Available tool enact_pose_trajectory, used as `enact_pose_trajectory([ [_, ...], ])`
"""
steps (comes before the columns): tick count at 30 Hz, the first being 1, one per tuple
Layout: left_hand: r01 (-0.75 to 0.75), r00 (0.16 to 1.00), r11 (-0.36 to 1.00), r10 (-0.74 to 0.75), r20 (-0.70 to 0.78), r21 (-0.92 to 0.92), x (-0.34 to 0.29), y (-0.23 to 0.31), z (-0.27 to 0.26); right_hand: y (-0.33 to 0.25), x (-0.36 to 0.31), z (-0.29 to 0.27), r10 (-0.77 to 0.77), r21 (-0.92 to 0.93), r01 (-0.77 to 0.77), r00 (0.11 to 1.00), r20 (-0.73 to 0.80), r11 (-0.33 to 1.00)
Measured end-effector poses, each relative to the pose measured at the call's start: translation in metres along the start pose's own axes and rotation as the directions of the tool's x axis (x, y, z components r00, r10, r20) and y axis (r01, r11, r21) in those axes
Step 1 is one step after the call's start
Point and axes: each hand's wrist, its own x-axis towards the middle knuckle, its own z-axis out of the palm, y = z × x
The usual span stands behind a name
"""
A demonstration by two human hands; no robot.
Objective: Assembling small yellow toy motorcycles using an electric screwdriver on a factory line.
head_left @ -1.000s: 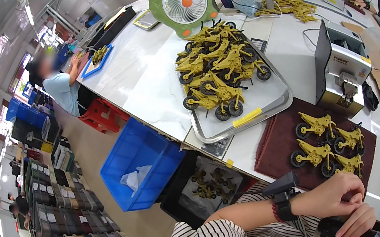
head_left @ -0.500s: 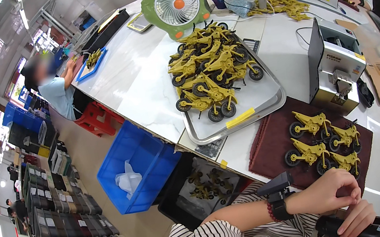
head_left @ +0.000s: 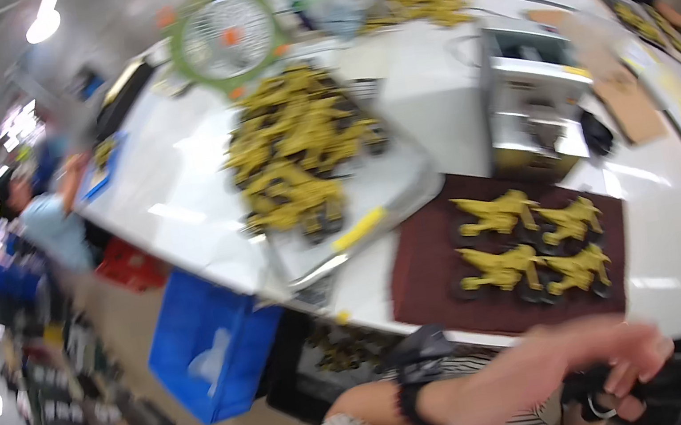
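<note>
Blurred by motion, my left hand (head_left: pixel 538 370) reaches rightward above my lap at the front edge of the table. A dark device and a band are strapped to its wrist. My right hand (head_left: pixel 626 388) is just beyond its fingertips, partly covered by them, with black gear around that wrist. Whether either hand holds anything is too smeared to make out. Beyond my hands, several yellow toy motorcycles (head_left: pixel 501 267) with black wheels lie on a dark red cloth (head_left: pixel 423 275). Farther left, a heap of similar toy motorcycles (head_left: pixel 293 144) fills much of a metal tray (head_left: pixel 400 189).
A box-shaped machine (head_left: pixel 535 112) stands behind the cloth. The green fan (head_left: pixel 228 38) is behind the tray. Left of the table is a blue bin (head_left: pixel 200 344), beside a dark crate (head_left: pixel 314 379) holding more yellow parts. A person (head_left: pixel 55 229) sits at the far left.
The view has shifted and blurred. My left hand has gone from bent fingers beside my right hand to a straighter reach across it. The toy motorcycles appear to lie as before.
</note>
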Motion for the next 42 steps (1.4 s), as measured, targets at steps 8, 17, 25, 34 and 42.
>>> enact_pose_trajectory([
  [8,0.208,0.630,0.938,0.087,0.772,-0.276,0.003,0.008,-0.032,0.015,0.053,0.041,-0.126,-0.033,0.129,0.825,-0.552,0.991],
  [17,-0.244,0.963,-0.261,0.050,0.266,0.934,0.031,-0.034,-0.060,-0.015,0.055,0.005,-0.294,-0.295,0.089,0.551,-0.781,0.951],
  [25,-0.196,0.972,-0.460,-0.205,0.111,0.866,0.032,-0.069,-0.086,0.016,0.071,-0.009,-0.060,-0.266,-0.254,0.610,-0.790,0.930],
  [34,-0.165,0.979,-0.441,-0.181,0.092,0.882,0.061,-0.075,-0.091,0.009,0.091,-0.020,0.228,-0.135,-0.435,0.682,-0.695,0.890],
  [42,-0.208,0.977,-0.450,-0.129,0.167,0.868,0.061,-0.083,-0.089,-0.014,0.195,-0.064,-0.141,-0.106,0.110,0.927,-0.347,0.988],
])
